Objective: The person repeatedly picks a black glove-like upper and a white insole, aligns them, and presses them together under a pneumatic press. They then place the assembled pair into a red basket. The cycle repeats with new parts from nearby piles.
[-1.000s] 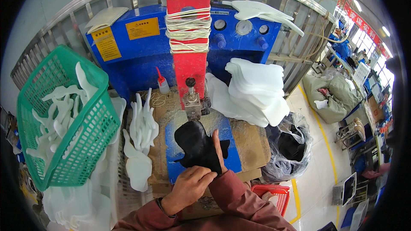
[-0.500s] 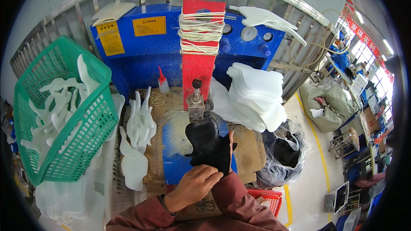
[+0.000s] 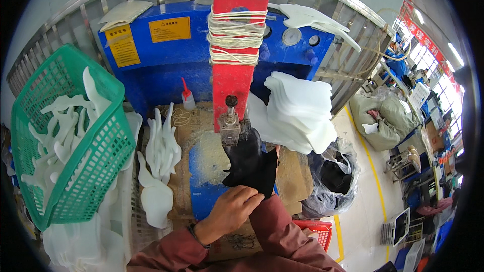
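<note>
A black, curved piece of sheet material (image 3: 252, 161) lies beneath the metal head (image 3: 230, 128) of a red-armed blue machine (image 3: 174, 60). My left hand (image 3: 233, 206) pinches its near edge, fingers pressed together. Only a sliver of my right hand (image 3: 277, 149) shows past the black piece's right side; the rest lies behind the piece and its fingers are hidden. A blue work surface (image 3: 201, 199), dusted with pale crumbs, sits under and left of the piece. Off-white cord (image 3: 237, 22) is wound around the red arm (image 3: 229, 88).
A green basket (image 3: 93, 163) of white curved pieces tilts at the left. Other white pieces (image 3: 157, 204) lie beside it. To the right are a white stack (image 3: 300, 111) and a clear bag (image 3: 327, 204) holding black material. A red-tipped bottle (image 3: 188, 99) stands behind.
The black piece has turned and shifted slightly to the right under the machine head. My left hand keeps its hold on the near edge. The whole view has shifted a little.
</note>
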A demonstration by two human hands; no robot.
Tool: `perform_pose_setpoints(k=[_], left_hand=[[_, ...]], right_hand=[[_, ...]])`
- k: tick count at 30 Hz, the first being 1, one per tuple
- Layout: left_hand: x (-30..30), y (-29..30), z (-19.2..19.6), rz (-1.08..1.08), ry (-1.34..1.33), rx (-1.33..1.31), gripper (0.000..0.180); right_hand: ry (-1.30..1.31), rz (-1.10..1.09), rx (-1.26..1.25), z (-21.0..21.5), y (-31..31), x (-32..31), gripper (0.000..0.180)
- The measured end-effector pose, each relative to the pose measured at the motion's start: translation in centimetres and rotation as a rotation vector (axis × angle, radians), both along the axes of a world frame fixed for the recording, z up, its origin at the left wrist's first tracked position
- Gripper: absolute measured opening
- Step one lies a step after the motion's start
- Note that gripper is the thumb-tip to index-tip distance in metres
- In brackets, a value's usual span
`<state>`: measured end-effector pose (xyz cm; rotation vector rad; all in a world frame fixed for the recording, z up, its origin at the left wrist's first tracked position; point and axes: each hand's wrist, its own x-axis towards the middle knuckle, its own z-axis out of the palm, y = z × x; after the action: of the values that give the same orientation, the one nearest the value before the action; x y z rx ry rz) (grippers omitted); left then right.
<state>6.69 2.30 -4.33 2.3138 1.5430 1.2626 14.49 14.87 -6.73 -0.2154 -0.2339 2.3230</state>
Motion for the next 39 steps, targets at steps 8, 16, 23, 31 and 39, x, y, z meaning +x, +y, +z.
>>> perform_pose_setpoints(k=[8, 16, 23, 31, 39], left_hand=[[-0.5, 0.4, -0.3, 0.038, 0.024, 0.029, 0.025], [-2.1, -1.8, -0.2, 0.140, 0.083, -0.054, 0.025], [0.1, -0.6, -0.2, 0.028, 0.014, -0.009, 0.030], [-1.5, -4.8, 1.0, 0.088, -0.077, -0.082, 0.031], [-8.8, -11.4, -0.8, 0.627, -0.126, -0.215, 0.022]], right_hand=[[0.038, 0.021, -0.025, -0.8, 1.0, -1.0, 0.082], [0.205, 0.303, 0.025, -3.7, -0.1, -3.6, 0.079], [0.078, 0.183, 0.022, -1.8, 0.4, 0.2, 0.090], [0.010, 0.288, 0.024, -3.0, -2.3, -1.4, 0.083], [-0.061, 0.180, 0.042, -2.1, 0.1, -2.9, 0.081]])
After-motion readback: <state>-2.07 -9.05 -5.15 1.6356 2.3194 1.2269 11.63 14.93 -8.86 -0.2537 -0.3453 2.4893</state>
